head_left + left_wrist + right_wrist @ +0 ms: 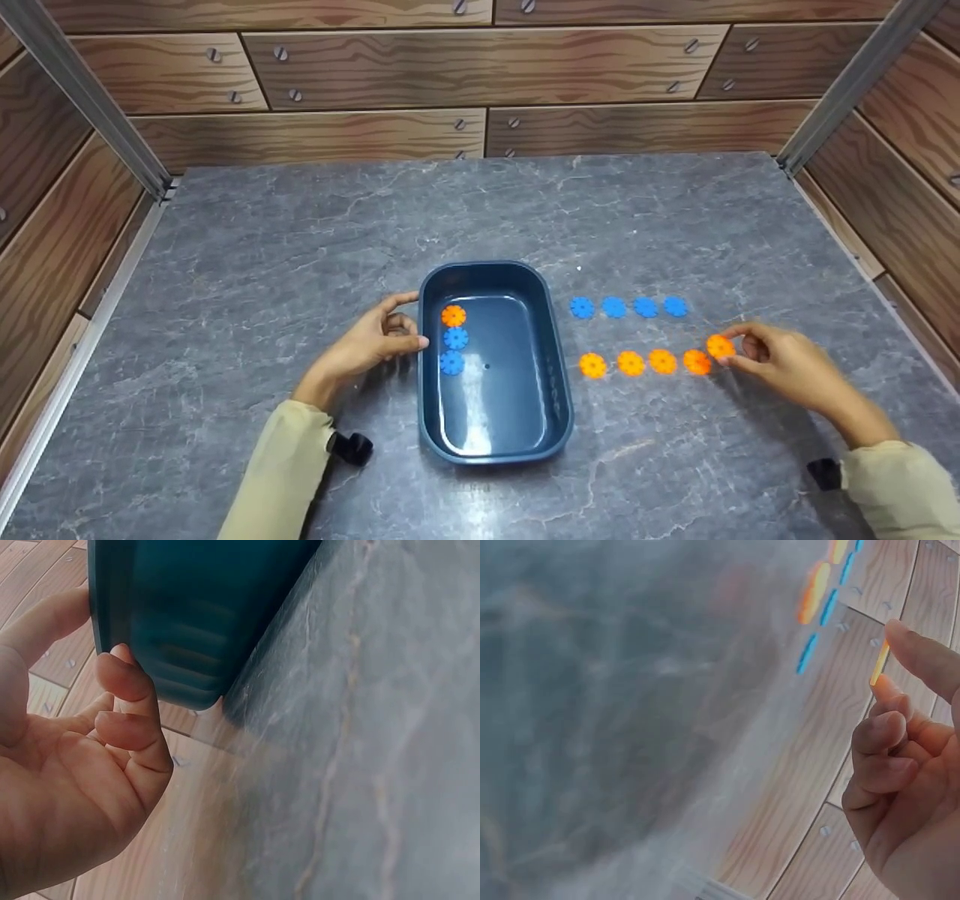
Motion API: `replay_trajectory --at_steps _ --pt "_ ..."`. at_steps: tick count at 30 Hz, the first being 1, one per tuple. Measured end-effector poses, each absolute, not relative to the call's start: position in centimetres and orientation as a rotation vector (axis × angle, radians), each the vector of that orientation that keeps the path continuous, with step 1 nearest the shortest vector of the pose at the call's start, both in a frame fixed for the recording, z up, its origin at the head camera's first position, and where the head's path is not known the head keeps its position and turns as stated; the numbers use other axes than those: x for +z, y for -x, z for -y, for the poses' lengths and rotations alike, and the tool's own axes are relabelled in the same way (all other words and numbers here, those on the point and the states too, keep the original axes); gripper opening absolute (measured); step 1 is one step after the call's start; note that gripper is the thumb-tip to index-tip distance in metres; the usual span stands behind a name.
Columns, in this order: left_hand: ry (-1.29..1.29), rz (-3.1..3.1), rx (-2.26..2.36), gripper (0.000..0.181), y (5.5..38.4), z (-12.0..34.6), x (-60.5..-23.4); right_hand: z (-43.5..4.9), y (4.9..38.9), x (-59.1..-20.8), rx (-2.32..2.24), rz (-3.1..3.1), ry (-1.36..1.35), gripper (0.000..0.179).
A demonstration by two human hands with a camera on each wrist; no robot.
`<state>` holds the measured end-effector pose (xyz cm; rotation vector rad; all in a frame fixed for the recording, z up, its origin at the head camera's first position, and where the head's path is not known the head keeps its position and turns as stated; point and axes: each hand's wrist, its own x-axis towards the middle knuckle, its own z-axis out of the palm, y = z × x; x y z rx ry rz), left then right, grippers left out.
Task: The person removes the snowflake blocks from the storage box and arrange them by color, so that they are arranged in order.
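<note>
Between the thumb and index finger of my right hand (787,364), an orange notched plastic disc (721,347) is pinched; the right wrist view shows it edge-on. It overlaps the right end of a row of several orange discs (662,361) in the head view. Behind that row lies another of several blue discs (614,307). My left hand (375,337) holds the left side of a dark blue rectangular tub (561,375), thumb at the rim and other fingers bent. Inside the tub, along its left side, are one orange disc (453,316) and two blue discs (455,338).
The grey marbled tabletop (300,240) carries the tub and both rows. Wood-patterned panels (480,67) stand behind and at both sides, with metal posts (97,97) at the back corners. Dark wrist straps (352,448) show at the sleeves.
</note>
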<state>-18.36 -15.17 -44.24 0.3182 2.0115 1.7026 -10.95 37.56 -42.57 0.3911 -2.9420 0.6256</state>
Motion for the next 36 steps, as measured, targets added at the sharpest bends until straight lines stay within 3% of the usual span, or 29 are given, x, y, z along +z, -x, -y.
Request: replay_trajectory --at_steps 17,36 --pt "-0.275 -2.003 1.712 0.074 18.4 15.1 -44.3 -39.4 11.2 -43.3 0.673 3.164 -0.236 0.030" --pt "-0.292 -2.018 1.697 0.075 18.4 15.1 -44.3 -39.9 11.4 -43.7 0.713 3.230 -0.243 0.033"
